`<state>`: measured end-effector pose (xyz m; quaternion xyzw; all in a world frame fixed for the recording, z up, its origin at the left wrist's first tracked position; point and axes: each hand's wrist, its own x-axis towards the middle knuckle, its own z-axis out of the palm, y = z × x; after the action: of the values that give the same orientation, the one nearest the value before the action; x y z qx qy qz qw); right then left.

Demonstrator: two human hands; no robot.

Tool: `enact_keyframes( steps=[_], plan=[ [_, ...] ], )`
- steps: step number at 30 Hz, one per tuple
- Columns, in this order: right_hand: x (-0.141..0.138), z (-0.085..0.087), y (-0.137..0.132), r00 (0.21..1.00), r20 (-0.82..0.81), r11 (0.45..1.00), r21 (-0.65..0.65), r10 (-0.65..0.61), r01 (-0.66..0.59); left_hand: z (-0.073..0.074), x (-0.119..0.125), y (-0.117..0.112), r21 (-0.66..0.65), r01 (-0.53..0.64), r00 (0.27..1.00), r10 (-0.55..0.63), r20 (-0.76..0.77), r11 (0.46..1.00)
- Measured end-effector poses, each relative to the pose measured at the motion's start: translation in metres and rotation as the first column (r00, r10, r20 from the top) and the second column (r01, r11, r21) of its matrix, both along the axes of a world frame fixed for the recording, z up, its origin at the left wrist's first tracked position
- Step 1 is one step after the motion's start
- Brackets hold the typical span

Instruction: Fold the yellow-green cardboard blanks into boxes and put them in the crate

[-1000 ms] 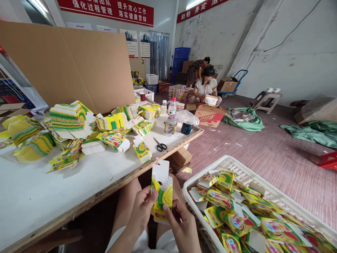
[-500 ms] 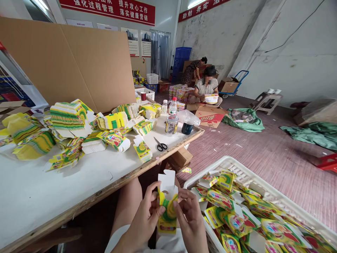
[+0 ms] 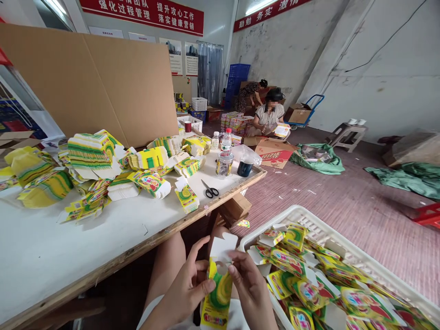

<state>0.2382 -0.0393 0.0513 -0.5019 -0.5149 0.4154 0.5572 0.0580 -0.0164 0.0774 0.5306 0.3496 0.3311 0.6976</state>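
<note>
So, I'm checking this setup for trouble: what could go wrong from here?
The dark mug and the scissors are near edges of the table, so a bump might knock either off. The right hand, at the raised flap of the carton, might crease it.

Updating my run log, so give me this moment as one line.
left hand: holding yellow carton | right hand: at carton's raised white flap | white basket: cartons inside | scissors: on table

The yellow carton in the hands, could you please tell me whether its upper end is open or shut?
Open: the yellow carton has its white flap standing up, not tucked in.
</note>
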Motion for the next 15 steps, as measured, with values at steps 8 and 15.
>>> enact_keyframes(
  steps=[8, 15],
  plan=[
    [0.017, -0.003, 0.002, 0.986, 0.072, 0.989, 0.018, -0.147, 0.146, -0.004, -0.005, 0.003, 0.147, -0.066, 0.991, 0.082, -0.106, 0.987],
    [0.004, 0.01, 0.007, 0.966, 0.231, 0.989, -0.118, 0.113, -0.088, -0.002, -0.002, 0.0, 0.268, -0.041, 0.985, 0.083, -0.149, 0.963]
  ],
)
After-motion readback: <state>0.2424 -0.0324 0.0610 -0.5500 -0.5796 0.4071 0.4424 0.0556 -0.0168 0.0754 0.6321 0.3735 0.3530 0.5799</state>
